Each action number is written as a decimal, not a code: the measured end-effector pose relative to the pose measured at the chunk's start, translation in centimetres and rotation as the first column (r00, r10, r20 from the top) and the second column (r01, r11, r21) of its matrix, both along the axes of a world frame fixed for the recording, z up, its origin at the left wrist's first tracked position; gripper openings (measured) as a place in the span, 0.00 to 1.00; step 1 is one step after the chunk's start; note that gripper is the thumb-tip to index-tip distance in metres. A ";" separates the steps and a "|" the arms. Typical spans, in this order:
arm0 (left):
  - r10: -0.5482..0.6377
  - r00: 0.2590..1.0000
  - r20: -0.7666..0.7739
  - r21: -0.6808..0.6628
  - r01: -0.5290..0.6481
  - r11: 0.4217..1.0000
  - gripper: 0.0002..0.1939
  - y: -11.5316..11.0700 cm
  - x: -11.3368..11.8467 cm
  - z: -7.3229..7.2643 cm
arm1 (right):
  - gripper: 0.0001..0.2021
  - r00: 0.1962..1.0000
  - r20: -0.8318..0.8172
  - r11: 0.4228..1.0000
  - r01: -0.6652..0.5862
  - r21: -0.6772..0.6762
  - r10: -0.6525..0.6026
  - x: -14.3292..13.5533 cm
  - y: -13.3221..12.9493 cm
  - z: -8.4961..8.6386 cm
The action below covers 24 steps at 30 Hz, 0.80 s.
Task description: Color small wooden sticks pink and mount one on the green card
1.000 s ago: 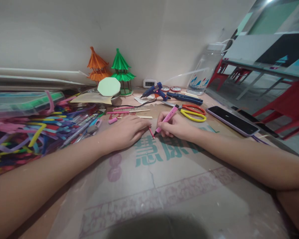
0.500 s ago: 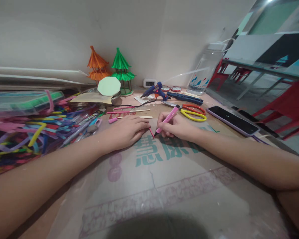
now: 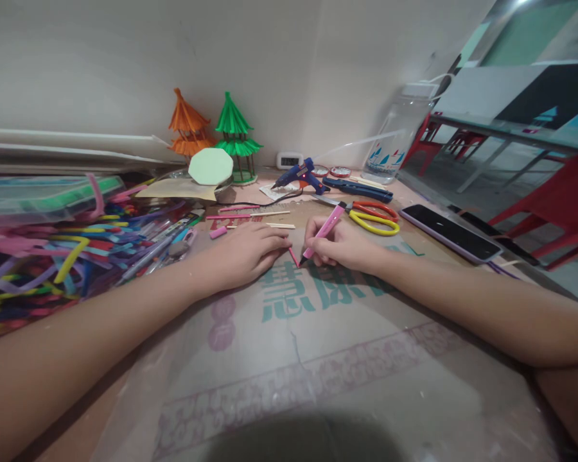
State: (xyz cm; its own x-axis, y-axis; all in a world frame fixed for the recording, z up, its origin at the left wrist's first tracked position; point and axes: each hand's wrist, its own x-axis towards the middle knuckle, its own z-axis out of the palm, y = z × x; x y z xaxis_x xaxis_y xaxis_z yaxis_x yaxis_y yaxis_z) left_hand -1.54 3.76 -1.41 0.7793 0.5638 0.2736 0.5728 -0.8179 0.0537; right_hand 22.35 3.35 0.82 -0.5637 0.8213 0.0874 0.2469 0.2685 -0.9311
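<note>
My right hand (image 3: 340, 245) grips a pink marker (image 3: 325, 230), its dark tip pointing down to the left. The tip is at the near end of a thin pink stick (image 3: 293, 256). Closed on that stick's far end is my left hand (image 3: 253, 253), its fingertips bent over it. Beside the left hand lies a pink marker cap (image 3: 218, 232). Just beyond are sticks coloured pink (image 3: 228, 217) and a few plain wooden sticks (image 3: 274, 226). All this rests on a cardboard sheet (image 3: 250, 359) printed with green characters.
Colourful pipe cleaners (image 3: 38, 256) heap at left by a plastic box (image 3: 52, 202). Orange (image 3: 187, 122) and green (image 3: 236, 135) pagoda models stand behind. A glue gun (image 3: 298, 174), pliers (image 3: 359, 189), scissors (image 3: 376, 221), phone (image 3: 450, 231) and bottle (image 3: 397, 135) line the back and right.
The marker's tip has shifted very slightly along the pink stick's near end. Otherwise both hands hold nearly the same position.
</note>
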 end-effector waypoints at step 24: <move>-0.005 1.000 0.011 0.007 0.005 1.000 0.16 -0.2 0.1 0.2 | 0.06 0.996 0.035 0.995 0.086 0.058 -0.088 -0.3 0.6 -0.5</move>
State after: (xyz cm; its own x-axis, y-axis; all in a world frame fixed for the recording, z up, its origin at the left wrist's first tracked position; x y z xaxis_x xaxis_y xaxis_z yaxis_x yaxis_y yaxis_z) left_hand -1.48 3.59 -1.18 0.7792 0.5577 0.2859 0.5678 -0.8213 0.0545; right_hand 22.00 3.91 0.30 -0.4944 0.8616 0.1151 0.3058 0.2964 -0.9048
